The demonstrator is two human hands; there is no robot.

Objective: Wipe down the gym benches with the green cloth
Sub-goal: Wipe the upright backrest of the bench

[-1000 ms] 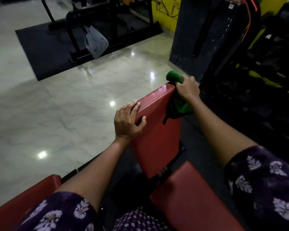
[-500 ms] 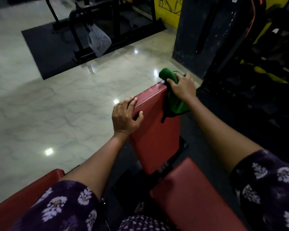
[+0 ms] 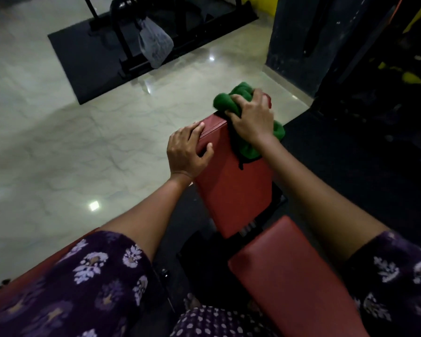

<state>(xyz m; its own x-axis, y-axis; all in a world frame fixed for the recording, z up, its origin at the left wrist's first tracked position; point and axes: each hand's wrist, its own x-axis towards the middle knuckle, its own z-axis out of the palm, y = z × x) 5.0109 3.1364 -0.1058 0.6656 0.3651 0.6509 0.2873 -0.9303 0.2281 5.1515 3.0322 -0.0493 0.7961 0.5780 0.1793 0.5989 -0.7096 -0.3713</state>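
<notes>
A red padded backrest (image 3: 233,190) of a gym bench stands tilted up in the middle of the head view. Its red seat pad (image 3: 289,283) lies below it, nearer to me. My right hand (image 3: 252,117) grips a bunched green cloth (image 3: 231,99) and presses it on the top edge of the backrest; part of the cloth hangs down the pad's right side. My left hand (image 3: 187,152) holds the backrest's left edge, fingers over the rim and thumb on the face.
Another red pad (image 3: 22,283) lies at the lower left, partly under my sleeve. A black exercise machine on a dark mat (image 3: 88,59) stands far left with a grey bag (image 3: 154,45) hanging from it. Dark equipment (image 3: 374,69) fills the right. Pale glossy floor (image 3: 71,142) spreads left.
My right hand has slid the green cloth leftward along the top edge of the backrest, from its right corner toward the left. My left hand has kept its hold on the left edge.
</notes>
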